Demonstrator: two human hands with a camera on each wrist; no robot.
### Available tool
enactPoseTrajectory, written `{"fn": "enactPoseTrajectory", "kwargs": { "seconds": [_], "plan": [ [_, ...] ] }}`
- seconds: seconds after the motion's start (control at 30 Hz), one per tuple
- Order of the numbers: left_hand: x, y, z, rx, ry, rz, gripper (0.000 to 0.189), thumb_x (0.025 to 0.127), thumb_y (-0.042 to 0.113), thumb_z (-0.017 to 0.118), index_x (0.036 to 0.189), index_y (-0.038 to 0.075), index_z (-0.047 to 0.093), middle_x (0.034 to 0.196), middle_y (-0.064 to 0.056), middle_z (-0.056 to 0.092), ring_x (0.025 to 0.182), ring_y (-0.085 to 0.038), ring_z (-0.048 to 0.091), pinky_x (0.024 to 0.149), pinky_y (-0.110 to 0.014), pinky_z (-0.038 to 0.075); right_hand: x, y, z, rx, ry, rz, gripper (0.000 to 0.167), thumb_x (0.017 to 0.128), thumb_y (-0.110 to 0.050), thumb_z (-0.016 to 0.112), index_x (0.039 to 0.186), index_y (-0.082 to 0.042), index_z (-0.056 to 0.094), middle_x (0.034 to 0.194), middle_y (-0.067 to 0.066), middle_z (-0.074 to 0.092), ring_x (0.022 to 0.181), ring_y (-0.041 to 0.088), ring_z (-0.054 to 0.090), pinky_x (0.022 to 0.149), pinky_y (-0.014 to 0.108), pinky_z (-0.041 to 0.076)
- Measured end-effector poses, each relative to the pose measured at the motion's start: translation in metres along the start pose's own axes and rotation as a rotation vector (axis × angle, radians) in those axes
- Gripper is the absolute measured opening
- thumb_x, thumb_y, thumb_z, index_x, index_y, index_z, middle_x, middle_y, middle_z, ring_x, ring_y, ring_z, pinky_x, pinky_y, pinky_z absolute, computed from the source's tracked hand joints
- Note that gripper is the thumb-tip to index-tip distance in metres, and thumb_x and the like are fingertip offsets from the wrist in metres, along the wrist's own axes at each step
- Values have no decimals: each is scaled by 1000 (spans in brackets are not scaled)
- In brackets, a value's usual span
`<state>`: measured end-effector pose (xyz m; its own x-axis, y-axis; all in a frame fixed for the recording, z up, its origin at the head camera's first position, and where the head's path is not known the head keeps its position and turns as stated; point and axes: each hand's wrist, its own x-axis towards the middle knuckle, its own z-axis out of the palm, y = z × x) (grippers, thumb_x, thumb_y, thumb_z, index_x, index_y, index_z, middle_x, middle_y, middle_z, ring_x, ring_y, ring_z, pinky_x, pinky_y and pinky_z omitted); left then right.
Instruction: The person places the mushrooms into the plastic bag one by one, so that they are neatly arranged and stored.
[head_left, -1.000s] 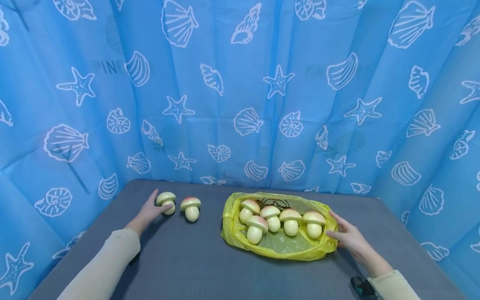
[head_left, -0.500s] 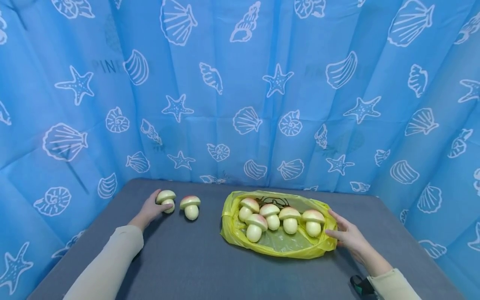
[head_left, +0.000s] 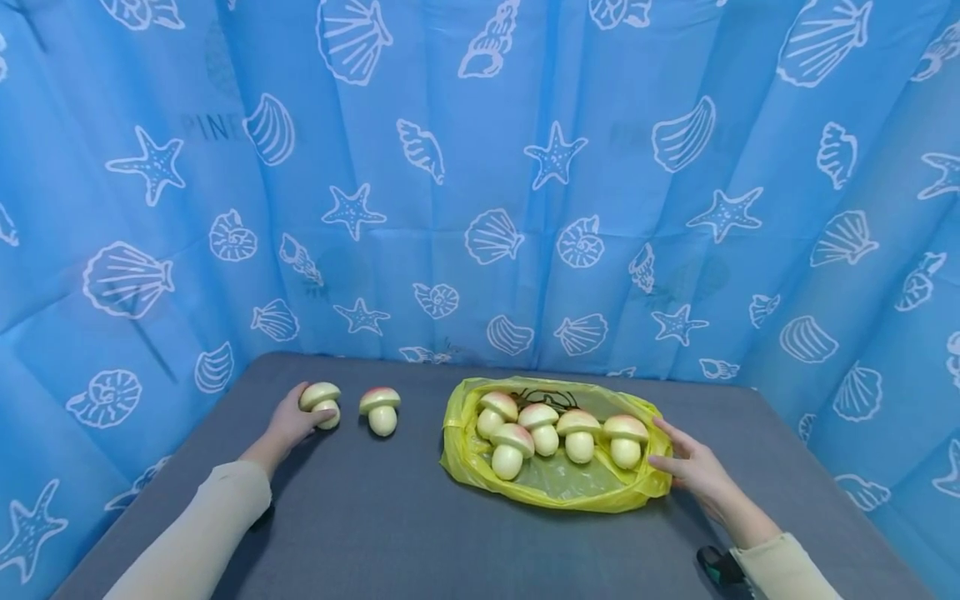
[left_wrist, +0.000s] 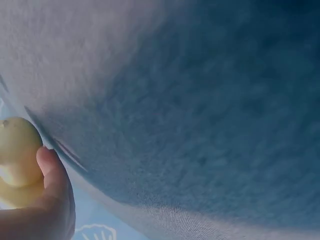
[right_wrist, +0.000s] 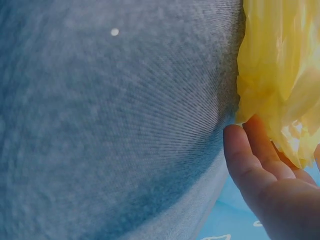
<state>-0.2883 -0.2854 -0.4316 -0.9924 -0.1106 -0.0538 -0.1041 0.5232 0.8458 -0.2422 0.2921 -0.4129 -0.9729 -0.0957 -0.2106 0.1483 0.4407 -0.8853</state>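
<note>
At the table's far left, my left hand grips a toy mushroom with a pale cap and stem, thumb across its near side. The left wrist view shows the thumb against the same mushroom, partly cut off by the frame edge. A second toy mushroom, with a reddish cap, stands just to its right. My right hand holds the right end of a yellow plastic bag, thumb over its rim. In the right wrist view, fingers touch the bag's crumpled side. Several toy mushrooms lie inside the bag.
A grey cloth-covered table spreads beneath everything. Behind and beside it hangs a blue curtain with white shells and starfish. A dark strap device sits at my right wrist.
My left hand has shifted slightly left with the toy mushroom, widening the gap to the second one. The right hand and the bag stay in place.
</note>
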Motion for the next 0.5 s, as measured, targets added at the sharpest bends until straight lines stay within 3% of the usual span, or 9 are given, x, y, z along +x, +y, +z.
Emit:
{"fn": "enactPoseTrajectory", "kwargs": {
  "seconds": [0.5],
  "plan": [
    [-22,-1,-4,-17,21,-4,85,97,20,62,151,-9,4,150,-38,14,125,-50,39,86,-47,51,3,0,0,-24,8,10,76,98,-14,57,155,-2,9,152,38,-1,138,56,6,97,61,41]
  ]
}}
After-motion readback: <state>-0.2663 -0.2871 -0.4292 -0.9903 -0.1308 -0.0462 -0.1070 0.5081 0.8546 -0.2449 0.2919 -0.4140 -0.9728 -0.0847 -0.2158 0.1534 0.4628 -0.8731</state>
